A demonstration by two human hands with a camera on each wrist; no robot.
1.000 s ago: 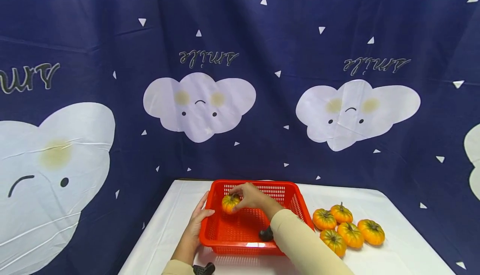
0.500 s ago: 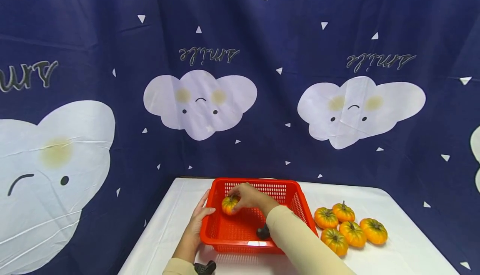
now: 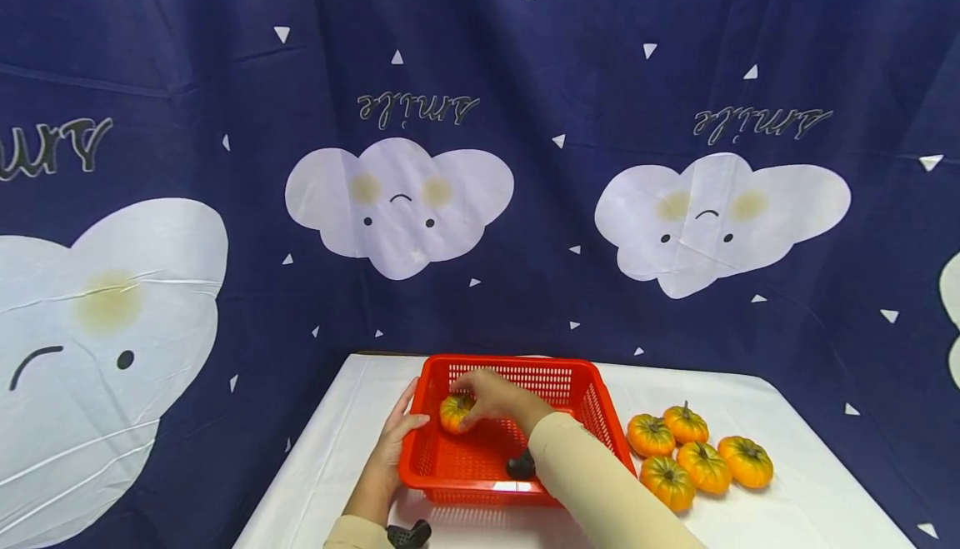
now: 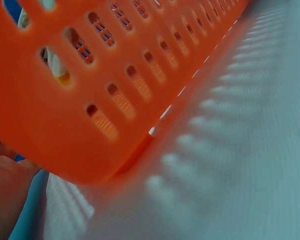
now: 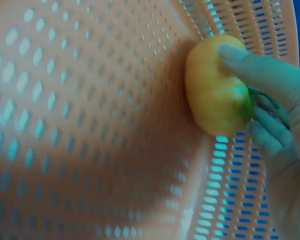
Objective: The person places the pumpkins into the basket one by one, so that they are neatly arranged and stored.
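Note:
A red plastic basket (image 3: 480,449) with slotted walls stands on the table. My left hand (image 3: 390,445) holds its left side, thumb at the rim and fingers along the outside. In the left wrist view, part of that hand (image 4: 10,187) shows beside the basket's wall (image 4: 55,135). Inside the basket, near its far left corner, my right hand (image 3: 491,395) grips a small orange pumpkin (image 3: 453,414). The right wrist view has the thumb pressed on the pumpkin (image 5: 215,90) and the other fingers partly hidden beyond its green stem. The pumpkin sits low against the basket's side wall.
Several small orange pumpkins (image 3: 703,467) lie grouped on the white-covered table (image 3: 795,499), just right of the basket. A dark blue curtain (image 3: 547,307) with clouds hangs behind the table.
My right hand and the pumpkin have shifted slightly left inside the basket. The left hand stays at the basket's side, and the pumpkins on the table keep their places.

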